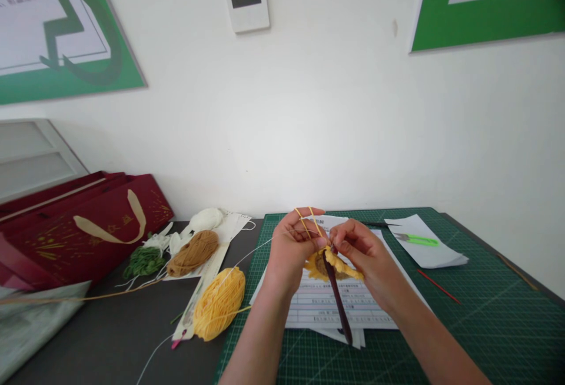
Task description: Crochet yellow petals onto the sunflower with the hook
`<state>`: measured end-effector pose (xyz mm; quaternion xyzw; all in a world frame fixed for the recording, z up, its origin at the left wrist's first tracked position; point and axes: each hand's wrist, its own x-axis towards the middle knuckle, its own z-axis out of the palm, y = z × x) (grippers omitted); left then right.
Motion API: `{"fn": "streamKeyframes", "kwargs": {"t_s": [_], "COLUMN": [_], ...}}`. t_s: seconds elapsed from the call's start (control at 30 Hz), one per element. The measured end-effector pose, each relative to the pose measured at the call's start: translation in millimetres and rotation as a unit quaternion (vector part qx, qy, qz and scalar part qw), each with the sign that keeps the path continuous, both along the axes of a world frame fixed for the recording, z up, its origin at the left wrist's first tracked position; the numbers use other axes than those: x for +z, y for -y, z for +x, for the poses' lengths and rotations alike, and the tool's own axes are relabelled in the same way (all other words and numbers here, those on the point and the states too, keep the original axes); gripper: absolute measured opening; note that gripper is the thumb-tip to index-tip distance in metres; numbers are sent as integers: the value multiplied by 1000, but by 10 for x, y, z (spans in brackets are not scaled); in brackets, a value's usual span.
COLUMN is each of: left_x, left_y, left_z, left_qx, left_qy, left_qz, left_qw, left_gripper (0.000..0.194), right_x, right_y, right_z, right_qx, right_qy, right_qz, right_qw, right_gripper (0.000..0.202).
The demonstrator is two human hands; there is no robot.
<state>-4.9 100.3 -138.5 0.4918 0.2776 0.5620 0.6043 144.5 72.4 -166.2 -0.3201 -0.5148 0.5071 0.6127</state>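
Yellow yarn loops over the raised fingers of my left hand (296, 242), whose thumb and fingertips pinch the edge of a crocheted flower (316, 266) with yellow petals and a brown centre. Close beside it, my right hand (359, 249) is closed at the same edge; its fingertips hide most of what they hold. A dark brown handle (339, 302) slants down from the flower between both hands. Beneath lie printed sheets (344, 308). The yellow yarn ball (219, 304) rests left of my left forearm, with a strand running towards me.
Brown yarn (193, 253), green yarn (143, 261) and white yarn (206, 220) lie at the left, near a dark red bag (92, 226). On the green mat (494, 314) are white paper (441, 258), green snips (419, 240) and a thin red stick (438, 286).
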Motion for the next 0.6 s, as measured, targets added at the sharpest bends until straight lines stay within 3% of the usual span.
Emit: {"fn": "streamKeyframes", "kwargs": {"t_s": [0.13, 0.33, 0.6], "left_x": [5, 28, 21], "left_y": [3, 28, 45], "left_z": [-2, 23, 55], "left_qx": [13, 25, 56], "left_qy": [-7, -28, -60], "left_qz": [3, 9, 24], "left_qw": [1000, 999, 996], "left_gripper": [43, 41, 36], "right_x": [-10, 1, 3], "right_y": [-1, -5, -8], "right_z": [31, 26, -17], "right_qx": [-17, -22, -26], "right_qy": [37, 24, -12], "right_qz": [11, -39, -123], "right_qw": [999, 999, 992], "right_gripper": [14, 37, 17]}}
